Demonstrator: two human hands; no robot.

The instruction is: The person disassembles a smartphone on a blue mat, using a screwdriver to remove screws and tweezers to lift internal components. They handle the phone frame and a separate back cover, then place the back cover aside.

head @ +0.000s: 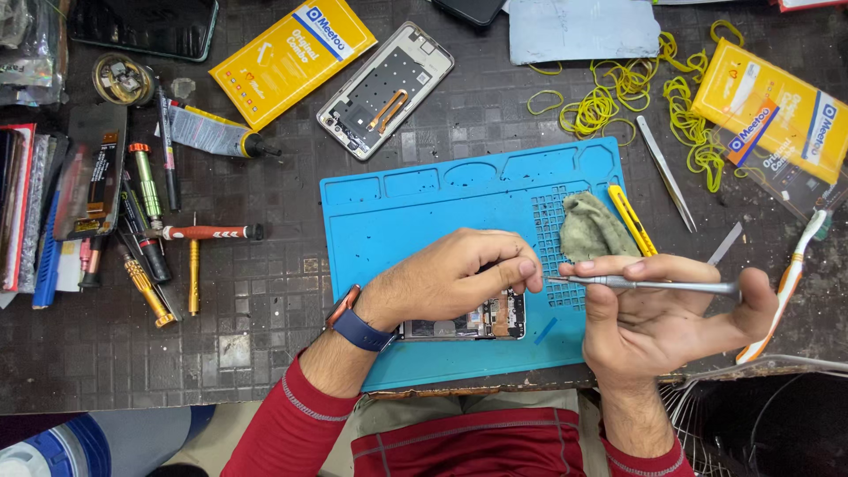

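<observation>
Lower centre: left hand point(455, 278), watch on wrist, curled down over an opened phone point(477, 320) lying on the blue mat point(415, 221); fingertips pinched together at the phone's upper right edge. Whether they grip a part, cannot tell. Lower right: right hand point(658, 318) closed round a slim grey screwdriver point(645, 284), held level, tip pointing left and just beside the left fingertips. Mid frame, on the mat: grey cloth point(590, 228), yellow knife point(632, 220) beside it. Right of mat: tweezers point(666, 173), toothbrush point(786, 283). Upper centre: bare phone frame point(385, 89). Upper right: yellow rubber bands point(636, 97). Left: screwdrivers point(190, 256), glue tube point(212, 134).
</observation>
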